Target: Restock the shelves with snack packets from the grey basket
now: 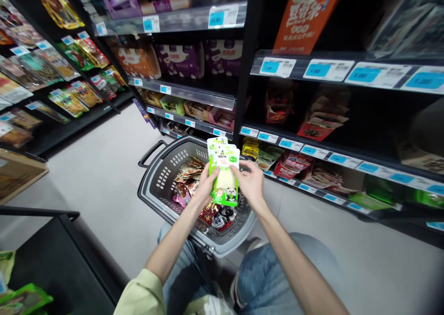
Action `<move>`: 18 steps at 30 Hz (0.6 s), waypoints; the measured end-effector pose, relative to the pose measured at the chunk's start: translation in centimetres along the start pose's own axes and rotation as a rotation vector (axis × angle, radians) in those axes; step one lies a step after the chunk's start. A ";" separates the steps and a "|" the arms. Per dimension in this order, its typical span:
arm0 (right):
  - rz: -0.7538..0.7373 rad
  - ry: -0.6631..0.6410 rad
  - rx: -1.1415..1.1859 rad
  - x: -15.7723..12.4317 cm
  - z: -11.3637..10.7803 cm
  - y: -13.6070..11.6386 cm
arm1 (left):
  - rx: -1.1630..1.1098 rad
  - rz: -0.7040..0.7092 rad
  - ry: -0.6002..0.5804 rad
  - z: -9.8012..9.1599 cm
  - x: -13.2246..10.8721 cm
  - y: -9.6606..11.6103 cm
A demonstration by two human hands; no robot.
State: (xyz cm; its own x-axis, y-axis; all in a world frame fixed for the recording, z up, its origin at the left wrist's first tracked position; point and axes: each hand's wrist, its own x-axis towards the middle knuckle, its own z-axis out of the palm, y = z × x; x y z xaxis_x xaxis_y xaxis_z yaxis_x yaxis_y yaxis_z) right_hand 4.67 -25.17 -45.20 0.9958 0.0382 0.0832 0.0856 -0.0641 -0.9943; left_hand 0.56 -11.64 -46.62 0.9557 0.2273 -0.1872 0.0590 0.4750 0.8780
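Several green-and-white snack packets (226,178), with a panda printed on the front one, are held together over a grey shopping basket (149,188). My left hand (205,185) grips their left edge, thumb on the front. On the right side my right hand (250,178) pinches the same packets between thumb and fingers. Below them, the basket holds a pile of mixed snack packets (189,174), partly hidden by my hands and forearms. The basket stands in front of my knees, its black handle (149,153) folded out to the left.
Black shelves with blue-and-white price tags (277,67) rise ahead and to the right. Red snack packs (293,164) lie on the lowest shelf. Bagged snacks (69,101) line the left shelves. A cardboard box (21,174) and a black display stand (65,264) are at my left.
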 end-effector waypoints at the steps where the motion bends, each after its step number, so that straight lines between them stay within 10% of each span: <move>1: -0.015 0.015 -0.004 -0.1 0.1 0.0 | -0.026 0.002 0.004 -0.1 -0.1 -0.2; 7: -0.031 0.033 -0.033 0.4 -0.1 0.4 | -0.089 0.033 0.039 -0.4 -0.4 -0.8; 14: -0.064 0.375 0.110 3.1 -3.8 -0.5 | -0.016 0.047 0.148 0.0 -1.5 1.1; 18: -0.010 0.264 0.207 2.0 -2.1 -0.3 | 0.080 0.110 0.088 1.3 -2.0 1.3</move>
State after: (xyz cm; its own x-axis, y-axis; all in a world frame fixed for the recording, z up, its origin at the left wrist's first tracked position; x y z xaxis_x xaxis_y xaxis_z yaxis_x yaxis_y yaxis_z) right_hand 6.74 -27.21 -44.62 0.9712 -0.2239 0.0809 0.1141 0.1399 -0.9836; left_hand -0.92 -12.58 -44.53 0.9289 0.3494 -0.1228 -0.0185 0.3749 0.9269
